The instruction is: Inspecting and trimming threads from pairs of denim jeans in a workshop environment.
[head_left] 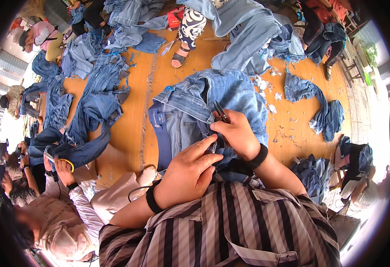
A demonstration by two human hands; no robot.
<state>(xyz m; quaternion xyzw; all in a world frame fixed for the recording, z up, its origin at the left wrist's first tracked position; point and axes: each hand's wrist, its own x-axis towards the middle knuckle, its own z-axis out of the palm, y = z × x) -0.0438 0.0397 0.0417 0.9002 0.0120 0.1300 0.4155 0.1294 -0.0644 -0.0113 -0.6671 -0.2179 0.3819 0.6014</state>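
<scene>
A pair of blue jeans [235,93] lies bunched over my lap, with a dark blue inner band and a label on its left side. Small black thread snips [220,111] stick up out of my right hand [236,133], which is closed around them against the denim. My left hand [187,171] comes in from the lower left and grips a dark fold of the jeans, its index fingertip close below the right hand. What lies directly under the fingers is partly hidden.
Blue denim pieces [94,100] lie in a long heap at left, with more denim [248,38] at the far side. White scraps [261,84] and loose threads litter the orange floor [132,147]. At left a co-worker's hand [63,171] holds yellow-handled scissors [65,163]. Other people sit around.
</scene>
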